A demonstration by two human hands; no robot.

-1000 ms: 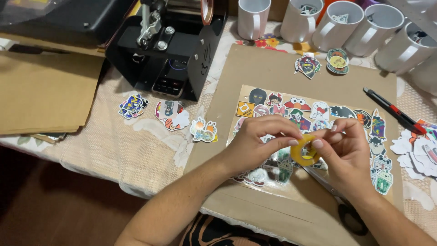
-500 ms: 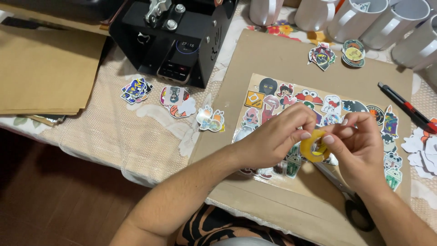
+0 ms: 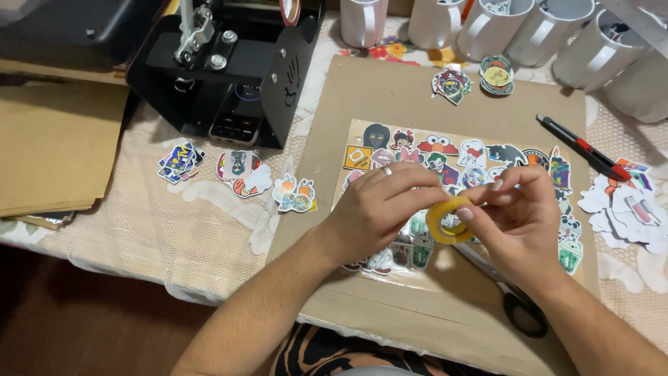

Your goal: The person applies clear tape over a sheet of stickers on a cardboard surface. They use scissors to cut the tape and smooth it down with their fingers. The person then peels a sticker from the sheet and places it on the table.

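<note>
Tape roll (image 3: 449,219), small and yellow, sits pinched between both hands just above the sticker sheet (image 3: 390,143), which lies on a brown cardboard mat (image 3: 390,90).

Far left, at 9 o'clock from the roll: a stack of brown paper (image 3: 56,146). At 10 o'clock, a black press machine (image 3: 229,69); loose sticker cut-outs (image 3: 240,173) lie just in front of it on the cloth.

Left hand (image 3: 376,209): fingers curled, fingertips closed on the near-left edge of the roll, ring visible on one finger. Right hand (image 3: 522,216): thumb and forefinger grasping the roll's right rim, the other fingers raised, apparently picking at the tape end; the end itself is too small to see.

At 5 o'clock, black scissors (image 3: 518,310) lie partly under the right wrist. At 1 o'clock, a red-and-black utility knife (image 3: 581,150); at 12 o'clock, white mugs (image 3: 487,28).

Risks, as judged: loose tape could drop and stick to the printed stickers below, lifting or tearing them. The wrist could drag the scissors. A slipped roll could scatter the cut-outs at 3 o'clock (image 3: 630,209).
</note>
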